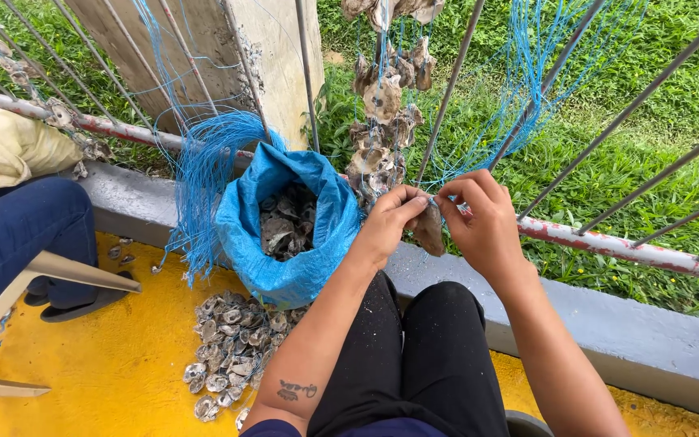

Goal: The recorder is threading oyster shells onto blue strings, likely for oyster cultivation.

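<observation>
Nearest to us are our knees in black trousers (422, 356), and above them our two forearms go up to the work; on the yellow floor (115, 364) at our left lies a heap of loose shells (232, 356), and just behind it stands an open blue sack (289, 222) with more shells inside; further left a leg in blue jeans (18, 235) of another person sits beside a plastic chair. Our left hand (390, 218) is closed, its fingertips pinching at the top of one brown shell (429, 228), which hangs between both hands just in front of the grey ledge (608, 324); our right hand (483, 218) is closed too, thumb and fingers nipping the thin blue string (446, 193) where it meets that shell. We judge that the step in hand is fastening this shell on the string; the next move would call for a small, firm pull with the fingertips while the shell is kept steady. Behind the hands a cluster of shells (382, 121) already hangs on blue lines from the metal railing (624, 247); a bundle of blue string (204, 170) hangs at the left; beyond is green grass (657, 81).
</observation>
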